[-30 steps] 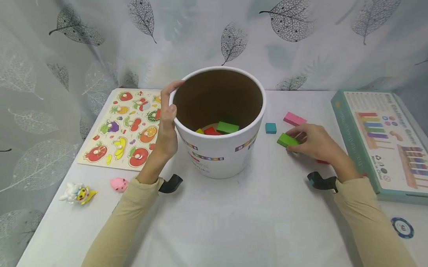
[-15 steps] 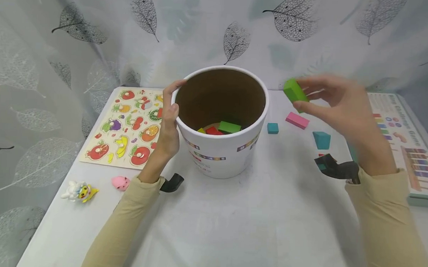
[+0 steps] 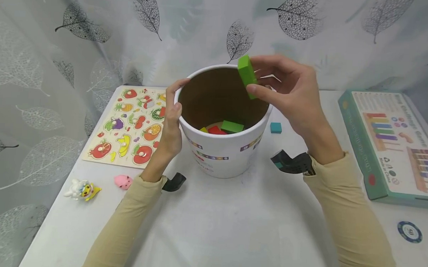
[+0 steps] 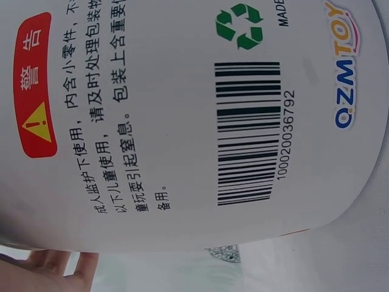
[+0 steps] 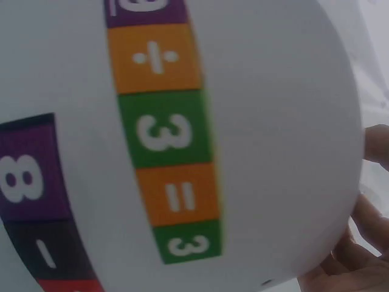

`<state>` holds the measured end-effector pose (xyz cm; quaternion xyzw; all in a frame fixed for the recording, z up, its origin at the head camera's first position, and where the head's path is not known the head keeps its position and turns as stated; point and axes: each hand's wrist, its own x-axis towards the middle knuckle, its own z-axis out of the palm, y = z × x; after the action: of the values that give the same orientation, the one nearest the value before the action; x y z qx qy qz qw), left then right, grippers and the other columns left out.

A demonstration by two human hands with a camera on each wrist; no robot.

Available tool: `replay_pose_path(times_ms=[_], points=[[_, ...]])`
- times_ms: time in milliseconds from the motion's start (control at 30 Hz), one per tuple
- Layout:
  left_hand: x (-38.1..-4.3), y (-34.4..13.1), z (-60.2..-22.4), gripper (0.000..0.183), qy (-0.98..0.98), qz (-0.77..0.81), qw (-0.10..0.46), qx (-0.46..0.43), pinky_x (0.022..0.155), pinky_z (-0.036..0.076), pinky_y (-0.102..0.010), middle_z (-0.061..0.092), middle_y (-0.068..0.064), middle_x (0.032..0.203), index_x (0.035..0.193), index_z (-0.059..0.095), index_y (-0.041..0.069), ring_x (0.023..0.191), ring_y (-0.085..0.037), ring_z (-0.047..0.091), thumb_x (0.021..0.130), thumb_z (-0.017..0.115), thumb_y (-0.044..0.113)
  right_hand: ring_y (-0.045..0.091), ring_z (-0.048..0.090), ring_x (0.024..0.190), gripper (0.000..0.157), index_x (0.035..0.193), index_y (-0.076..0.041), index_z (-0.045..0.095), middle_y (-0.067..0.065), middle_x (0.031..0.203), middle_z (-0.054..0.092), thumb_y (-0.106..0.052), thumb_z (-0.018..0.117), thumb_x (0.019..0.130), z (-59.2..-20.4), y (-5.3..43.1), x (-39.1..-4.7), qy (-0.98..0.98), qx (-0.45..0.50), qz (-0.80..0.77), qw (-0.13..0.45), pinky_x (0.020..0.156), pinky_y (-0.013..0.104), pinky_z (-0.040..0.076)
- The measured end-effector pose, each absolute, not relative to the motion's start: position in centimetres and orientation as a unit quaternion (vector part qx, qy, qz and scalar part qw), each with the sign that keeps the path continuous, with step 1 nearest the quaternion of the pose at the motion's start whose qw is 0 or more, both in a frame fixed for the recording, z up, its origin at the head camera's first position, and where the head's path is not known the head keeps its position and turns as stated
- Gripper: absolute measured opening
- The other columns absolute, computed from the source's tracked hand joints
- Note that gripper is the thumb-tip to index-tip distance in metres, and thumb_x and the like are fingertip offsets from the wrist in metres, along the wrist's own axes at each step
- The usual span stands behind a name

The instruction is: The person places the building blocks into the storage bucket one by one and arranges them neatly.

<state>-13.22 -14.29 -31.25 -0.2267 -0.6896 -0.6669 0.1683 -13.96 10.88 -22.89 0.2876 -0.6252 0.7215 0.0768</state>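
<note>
Green block now apparently over bucket

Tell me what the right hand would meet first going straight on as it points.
Probably the far rim of the white bucket, with the pinched green block leading. Height is unclear: if high enough, the right hand may clear it and meet the curtain.
</note>
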Motion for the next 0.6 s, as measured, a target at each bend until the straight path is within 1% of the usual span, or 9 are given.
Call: replay_pose_path(times_ms=[200, 500, 600], points=[[-13.22, -14.37, -31.22, 0.077, -0.696, -0.662, 0.167, -0.224, 0.108, 0.036, -0.044, 0.04, -0.002, 0.146, 0.146, 0.032, 0.017, 0.131, -0.022, 0.041, 0.087, 0.039, 0.065, 0.025, 0.061, 0.095, 0.041, 0.117, 0.001, 0.068, 0.009, 0.109, 0.069, 0.009, 0.072, 0.077, -23.17, 10.69, -14.26, -0.635, 0.291, 0.711, 0.084, 0.088, 0.025, 0.053], [-13.31, -14.47, -31.29, 0.078, -0.698, -0.661, 0.168, -0.221, 0.108, 0.036, -0.046, 0.039, -0.003, 0.146, 0.146, 0.031, 0.014, 0.131, -0.022, 0.04, 0.086, 0.039, 0.063, 0.026, 0.063, 0.096, 0.039, 0.115, 0.003, 0.068, 0.01, 0.106, 0.069, 0.009, 0.073, 0.077, -23.02, 10.82, -14.64, -0.627, 0.301, 0.714, 0.08, 0.09, 0.026, 0.053], [-13.3, -14.44, -31.25, 0.079, -0.699, -0.659, 0.168, -0.223, 0.108, 0.037, -0.048, 0.039, -0.003, 0.147, 0.146, 0.031, 0.014, 0.132, -0.023, 0.039, 0.086, 0.04, 0.064, 0.027, 0.063, 0.096, 0.04, 0.116, 0.003, 0.068, 0.012, 0.108, 0.069, 0.009, 0.074, 0.077, -22.94, 11.27, -14.72, -0.623, 0.302, 0.718, 0.073, 0.091, 0.025, 0.053]])
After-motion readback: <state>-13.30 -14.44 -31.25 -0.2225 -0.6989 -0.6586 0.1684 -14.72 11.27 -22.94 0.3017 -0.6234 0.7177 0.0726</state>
